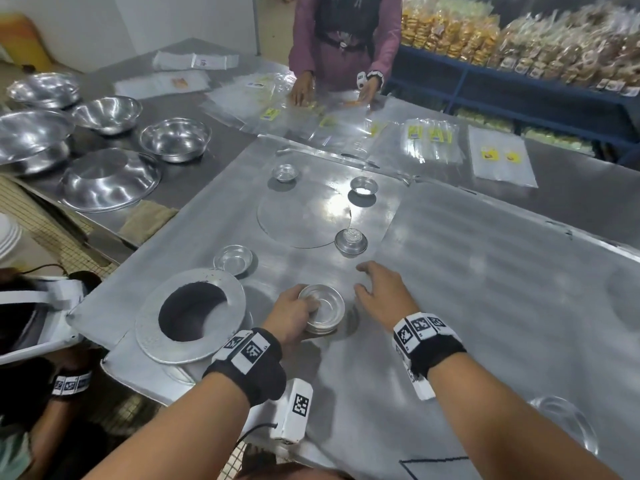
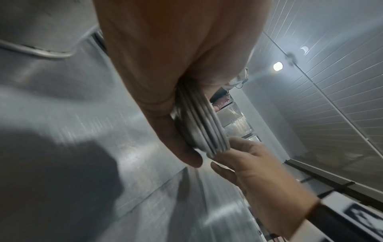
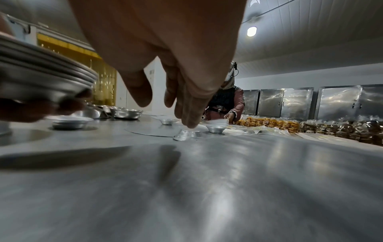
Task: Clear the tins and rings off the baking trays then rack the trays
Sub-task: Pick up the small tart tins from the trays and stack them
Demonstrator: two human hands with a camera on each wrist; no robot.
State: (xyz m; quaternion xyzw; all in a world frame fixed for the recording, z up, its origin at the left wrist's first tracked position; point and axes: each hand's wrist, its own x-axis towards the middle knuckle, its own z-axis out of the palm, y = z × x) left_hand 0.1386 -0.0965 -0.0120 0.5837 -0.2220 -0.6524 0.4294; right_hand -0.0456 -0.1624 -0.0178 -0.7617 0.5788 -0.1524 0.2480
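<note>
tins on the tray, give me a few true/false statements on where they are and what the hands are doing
1. The left hand grips a stack of tins. True.
2. The right hand holds a tin. False: it hovers open, holding nothing.
3. One small tin ahead of the right hand lies upside down. True.
4. The big ring sits at the tray's far edge. False: it lies at the near left corner.
5. The baking tray is cleared. False: loose tins remain.

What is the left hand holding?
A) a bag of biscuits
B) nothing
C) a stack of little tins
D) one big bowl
C: the left hand grips a stack of little tins, and the left wrist view shows several rims nested together.
</note>
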